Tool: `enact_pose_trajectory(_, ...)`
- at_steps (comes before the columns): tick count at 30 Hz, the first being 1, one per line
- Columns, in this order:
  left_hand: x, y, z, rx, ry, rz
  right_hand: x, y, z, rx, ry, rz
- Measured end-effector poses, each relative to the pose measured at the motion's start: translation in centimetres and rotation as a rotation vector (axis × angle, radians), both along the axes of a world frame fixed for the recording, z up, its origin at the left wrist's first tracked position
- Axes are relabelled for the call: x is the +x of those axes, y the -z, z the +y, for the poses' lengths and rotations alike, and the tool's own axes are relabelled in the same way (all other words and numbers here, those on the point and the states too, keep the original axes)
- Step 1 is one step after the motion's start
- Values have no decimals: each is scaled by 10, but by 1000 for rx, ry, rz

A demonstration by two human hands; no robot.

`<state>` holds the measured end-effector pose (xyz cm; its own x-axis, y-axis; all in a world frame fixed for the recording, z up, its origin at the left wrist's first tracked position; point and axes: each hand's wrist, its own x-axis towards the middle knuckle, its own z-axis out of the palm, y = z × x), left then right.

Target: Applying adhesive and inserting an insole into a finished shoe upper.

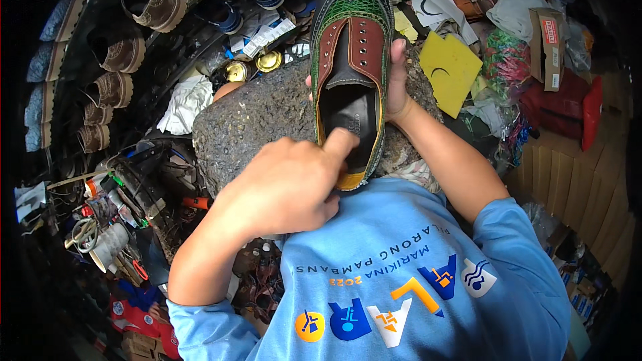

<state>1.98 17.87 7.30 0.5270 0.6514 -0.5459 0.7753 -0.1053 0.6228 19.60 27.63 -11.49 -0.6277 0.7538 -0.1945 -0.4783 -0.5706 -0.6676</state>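
A low leather shoe [368, 33] is held upright lengthwise before me, toe away and heel against my blue shirt. It has a black toe, green patterned sides, reddish-brown eyelet panels without laces and a yellow-edged collar. My right hand [397, 87] grips it from the right and beneath; the thumb lies along the side and a fingertip shows at the left edge. My left hand [291, 177] is closed over the left side of the heel opening, a bent finger reaching inside. Its other fingers curl under, partly hidden.
Below the shoe is a rough grey stone block [251, 117]. Brown shoes [154, 10] line racks at the left. Two open tins [269, 61] stand behind the block; a thread spool [109, 247] and tools lie at left. Yellow sheets [451, 70] and a cardboard box [547, 47] are at right.
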Motion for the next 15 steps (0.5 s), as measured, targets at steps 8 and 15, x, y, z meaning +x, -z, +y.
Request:
enact_pose_trajectory(8,43,11,-56,306,-215,-22,4,-1,3,20,-63,35)
enact_pose_trajectory(15,40,2,-40,286,-227,84,-7,-14,7,-60,-28,47)
